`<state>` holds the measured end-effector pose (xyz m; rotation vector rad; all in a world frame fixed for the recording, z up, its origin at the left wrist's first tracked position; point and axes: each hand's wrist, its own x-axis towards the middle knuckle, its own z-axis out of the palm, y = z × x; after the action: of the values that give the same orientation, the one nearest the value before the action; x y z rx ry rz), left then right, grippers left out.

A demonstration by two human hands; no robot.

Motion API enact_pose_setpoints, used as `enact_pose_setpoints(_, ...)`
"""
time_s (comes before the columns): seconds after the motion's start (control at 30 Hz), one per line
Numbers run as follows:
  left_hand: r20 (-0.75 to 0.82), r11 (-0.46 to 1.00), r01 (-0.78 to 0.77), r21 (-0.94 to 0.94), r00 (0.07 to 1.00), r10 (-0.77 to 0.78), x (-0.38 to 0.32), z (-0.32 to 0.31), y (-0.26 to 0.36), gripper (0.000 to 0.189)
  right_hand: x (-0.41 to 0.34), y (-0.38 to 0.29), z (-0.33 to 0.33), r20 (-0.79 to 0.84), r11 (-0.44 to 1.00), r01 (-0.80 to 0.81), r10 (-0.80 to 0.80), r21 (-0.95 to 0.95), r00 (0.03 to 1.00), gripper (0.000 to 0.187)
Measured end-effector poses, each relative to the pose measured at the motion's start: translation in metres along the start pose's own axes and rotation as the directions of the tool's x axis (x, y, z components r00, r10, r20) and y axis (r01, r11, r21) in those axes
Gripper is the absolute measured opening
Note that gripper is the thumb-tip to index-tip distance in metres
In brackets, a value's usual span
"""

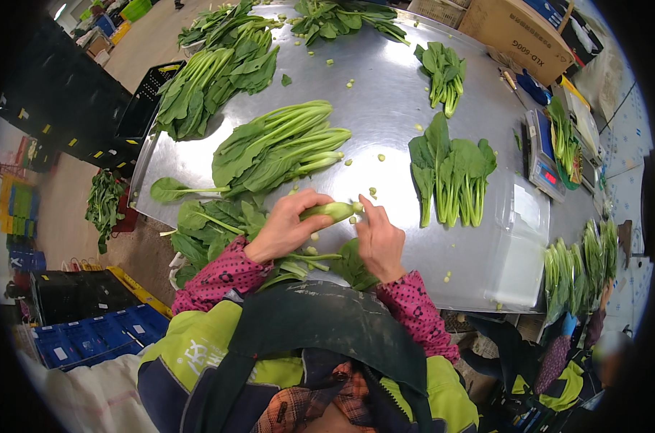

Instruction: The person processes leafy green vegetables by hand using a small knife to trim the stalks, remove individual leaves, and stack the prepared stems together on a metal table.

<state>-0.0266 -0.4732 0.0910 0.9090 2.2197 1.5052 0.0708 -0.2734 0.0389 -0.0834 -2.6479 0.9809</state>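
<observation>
My left hand [288, 223] grips a leafy green's pale stalk [335, 211] above the steel table, its root end pointing right. Close against that end are the curled fingers of my right hand [380, 238]; whether they hold a small blade is hidden. Below my hands lie loose leafy greens [208, 230] and cut stems [300, 265] at the table's near edge. Just beyond my left hand rests a large pile of greens [276, 146], stalks to the right. Small cut root ends [373, 192] are scattered around.
Sorted bunches [457, 178] stand to the right on the steel table [371, 97]. Further right are a digital scale [546, 157] with greens, clear plastic bags [517, 254] and bagged greens [565, 270]. A co-worker's sleeve [553, 360] shows lower right. Black crates [149, 100] stand left.
</observation>
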Motion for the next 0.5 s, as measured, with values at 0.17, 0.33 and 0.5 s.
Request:
enact_pose_setpoints(0.17, -0.226, 0.979, -0.15, 0.136, 0.958, 0.178, -0.029, -0.053, 0.034, 0.029, 0.019, 0.052, 0.025, 0.25, 0.938, -0.336, 0.307, 0.084, 0.918, 0.048)
enact_pose_setpoints(0.33, -0.49, 0.934, -0.221, -0.281, 0.87, 0.058, -0.06, -0.098, 0.054, 0.044, 0.093, 0.071, 0.082, 0.037, 0.932, -0.211, 0.21, 0.296, 0.977, 0.043)
enact_pose_setpoints(0.5, -0.381, 0.975, 0.084, -0.206, 0.911, -0.158, -0.03, -0.088, 0.039, 0.062, 0.134, 0.088, 0.121, 0.098, 0.96, -0.236, 0.223, 0.152, 0.97, 0.047)
